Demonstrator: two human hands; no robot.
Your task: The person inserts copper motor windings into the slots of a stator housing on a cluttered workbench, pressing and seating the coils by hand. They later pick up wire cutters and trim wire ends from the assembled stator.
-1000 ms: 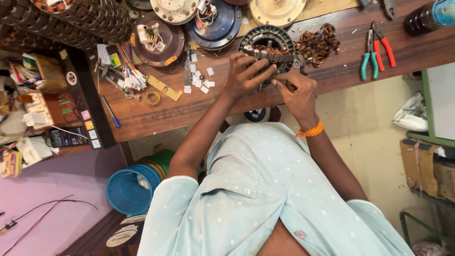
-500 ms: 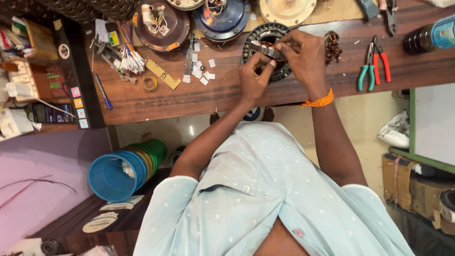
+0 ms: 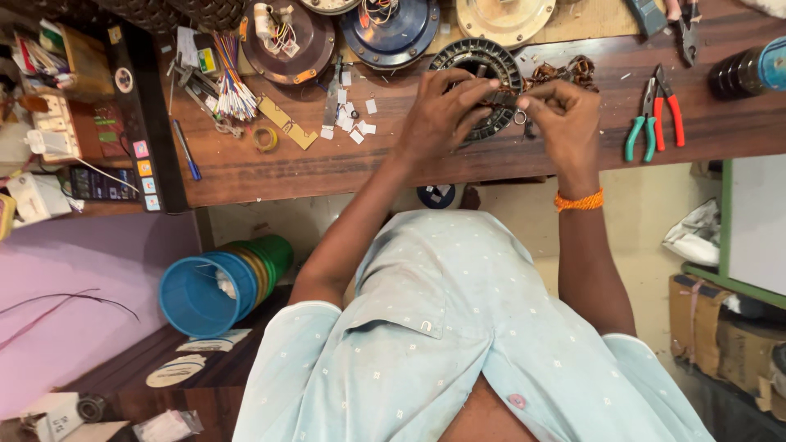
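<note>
**Both hands brought together over the stator ring**

The left hand (image 3: 442, 115) is laid across the dark slotted stator ring (image 3: 483, 69), its fingers curled down onto the ring's near edge at about 6 o'clock. The right hand (image 3: 561, 115) is closed in a pinch, thumb and forefinger pressed on a thin strand of copper wire (image 3: 517, 105) that is stretched toward the left fingertips. Compared with half a second ago, the right hand has been drawn off the ring to its 4 o'clock side, while the left hand has been kept on the ring; the strand is now held taut between the two hands, which suggests that wire is being worked out of, or into, the ring's slots. Which of the two cannot be told.

A tangle of loose copper winding (image 3: 569, 72) is seen at 3 o'clock of the ring, just beside it. Farther out at 3 o'clock, green and red pliers (image 3: 655, 110) lie on the wooden bench (image 3: 327, 164). At 9 o'clock, small white paper slips (image 3: 356, 123) are scattered, and beyond them a bundle of coloured sleeves (image 3: 233, 90). A blue motor cover (image 3: 393, 29) sits at 10 o'clock.
</note>
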